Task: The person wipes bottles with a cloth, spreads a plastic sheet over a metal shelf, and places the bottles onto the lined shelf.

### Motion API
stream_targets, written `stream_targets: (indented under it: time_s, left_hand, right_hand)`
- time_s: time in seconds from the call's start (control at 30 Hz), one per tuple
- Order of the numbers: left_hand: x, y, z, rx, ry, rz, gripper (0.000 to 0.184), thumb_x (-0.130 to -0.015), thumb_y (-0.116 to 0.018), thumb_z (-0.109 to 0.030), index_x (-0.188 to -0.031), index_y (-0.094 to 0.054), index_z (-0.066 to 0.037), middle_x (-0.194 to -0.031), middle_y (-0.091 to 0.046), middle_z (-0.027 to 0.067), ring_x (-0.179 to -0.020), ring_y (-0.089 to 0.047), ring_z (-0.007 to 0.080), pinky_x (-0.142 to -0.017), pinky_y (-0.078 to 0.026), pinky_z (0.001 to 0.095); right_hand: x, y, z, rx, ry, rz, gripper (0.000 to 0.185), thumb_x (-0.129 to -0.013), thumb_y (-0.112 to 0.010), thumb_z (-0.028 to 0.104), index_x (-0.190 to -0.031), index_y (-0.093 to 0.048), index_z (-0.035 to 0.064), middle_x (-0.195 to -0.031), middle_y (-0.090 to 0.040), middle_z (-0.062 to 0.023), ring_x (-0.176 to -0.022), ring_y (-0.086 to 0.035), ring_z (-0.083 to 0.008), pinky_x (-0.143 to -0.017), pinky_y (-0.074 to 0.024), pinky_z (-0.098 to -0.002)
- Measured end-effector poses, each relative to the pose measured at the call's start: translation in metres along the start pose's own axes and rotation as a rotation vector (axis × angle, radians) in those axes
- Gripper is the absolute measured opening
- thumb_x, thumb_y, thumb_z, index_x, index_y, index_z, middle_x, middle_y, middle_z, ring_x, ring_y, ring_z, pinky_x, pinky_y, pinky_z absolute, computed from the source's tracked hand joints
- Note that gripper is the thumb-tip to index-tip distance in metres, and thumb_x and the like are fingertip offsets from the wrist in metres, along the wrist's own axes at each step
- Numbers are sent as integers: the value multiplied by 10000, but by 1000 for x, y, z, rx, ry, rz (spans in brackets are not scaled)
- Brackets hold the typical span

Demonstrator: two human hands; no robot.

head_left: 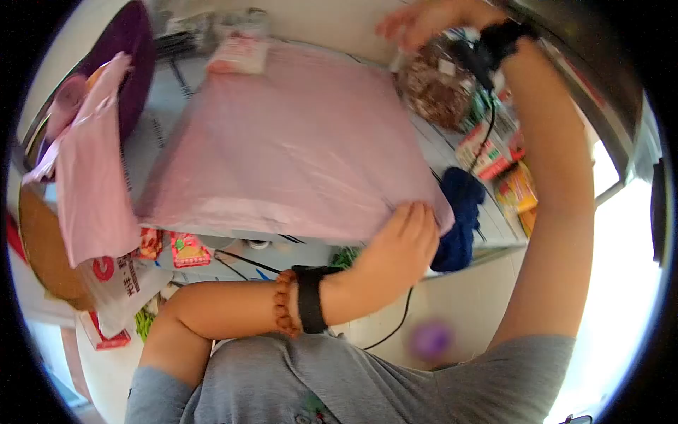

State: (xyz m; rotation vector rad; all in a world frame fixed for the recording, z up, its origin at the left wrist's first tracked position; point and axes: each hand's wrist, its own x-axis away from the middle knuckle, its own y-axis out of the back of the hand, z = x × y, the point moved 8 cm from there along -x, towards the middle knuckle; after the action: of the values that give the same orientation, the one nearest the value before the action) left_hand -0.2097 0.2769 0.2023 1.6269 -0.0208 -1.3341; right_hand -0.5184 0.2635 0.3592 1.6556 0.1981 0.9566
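From the head camera, we see a pink plastic package [296, 141], broad, flat and nearly four-sided, with a glossy, lightly creased skin; its contents are hidden from us. It lies across the middle of the table [498, 219]. Our left hand [402, 244] is laid over its near right corner, fingers bent; we cannot tell whether they pinch the edge. Our right hand [431, 25] is at the far right, fingers blurred but stretched out and loose, just beside a clear container [434, 85] filled with something brown and clumped. A small pink-and-white packet [240, 54] rests on the package's far left part. At left hang a pink bag [99, 184] and, below it, a whitish printed bag [116, 290], contents unclear.
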Motion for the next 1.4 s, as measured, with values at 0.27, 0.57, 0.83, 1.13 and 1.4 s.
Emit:
stream_targets:
  time_s: [0.27,0.57,0.83,1.13,1.4]
  left_hand:
    - [-7,4,-9,107,-65,-15,518,-761,-525,-176,-1234,-486,31,-1154,-554,204,-1132,-496,299,-1048,-323,461]
    - [-6,1,-16,155,-50,-39,570,-714,-594,-163,-1207,-469,94,-1149,-550,230,-1099,-509,327,-1019,-349,438]
    - [-14,8,-22,172,-144,-4,493,-708,-602,-134,-1131,-512,103,-1096,-561,203,-1061,-509,315,-941,-403,390]
    - [-20,-7,-42,94,-139,-21,460,-706,-612,-169,-1095,-547,67,-1120,-551,207,-1107,-492,320,-1009,-359,395]
    - [-13,46,-16,384,-113,8,459,-760,-634,-201,-1130,-523,48,-1210,-500,234,-1166,-458,352,-1051,-321,426]
  right_hand:
    - [162,-26,77,105,-374,88,508,-824,-675,241,-1264,-493,65,-1162,-568,-139,-995,-582,-249,-865,-460,-368]
    - [196,-204,54,84,-463,-447,572,-841,-615,430,-1270,-495,70,-1160,-575,-194,-1072,-579,-284,-906,-459,-364]
    - [260,-238,41,-121,-413,-1212,296,-636,-625,41,-932,-628,45,-1096,-599,-130,-1044,-563,-301,-926,-427,-349]
    - [254,-237,-21,-128,-572,-885,226,-739,-668,141,-940,-624,48,-982,-635,-149,-960,-594,-310,-854,-466,-363]
    - [299,-161,-83,-976,-553,-1321,333,-900,-569,246,-1168,-523,55,-1000,-622,-49,-958,-581,-176,-822,-457,-319]
